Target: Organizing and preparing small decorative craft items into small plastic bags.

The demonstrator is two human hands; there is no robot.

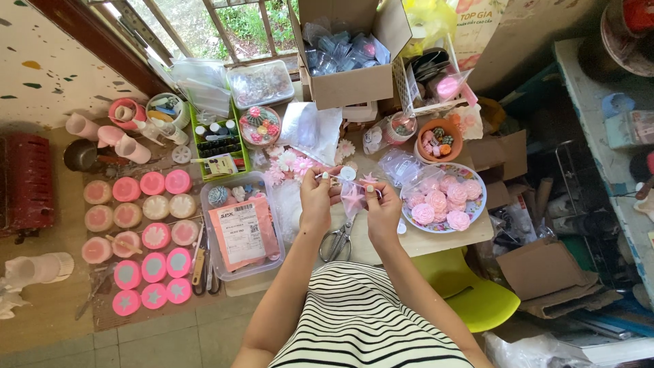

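Observation:
My left hand (317, 202) and my right hand (383, 208) meet over a low table, both pinching a small clear plastic bag with a pink star-shaped piece (354, 197) inside. The left fingers grip the bag's top edge, the right fingers hold its right side. A pair of scissors (336, 243) lies on the table just below my hands. Pale pink flower-shaped pieces (289, 163) lie just beyond my left hand.
A patterned plate (477, 204) of pink rose shapes sits right of my hands. A clear tub (208, 225) with a pink packet stands at left, round pink moulds (153, 235) beyond it. A cardboard box (347, 85) of bags is at the back, a yellow-green stool (477, 300) near my right.

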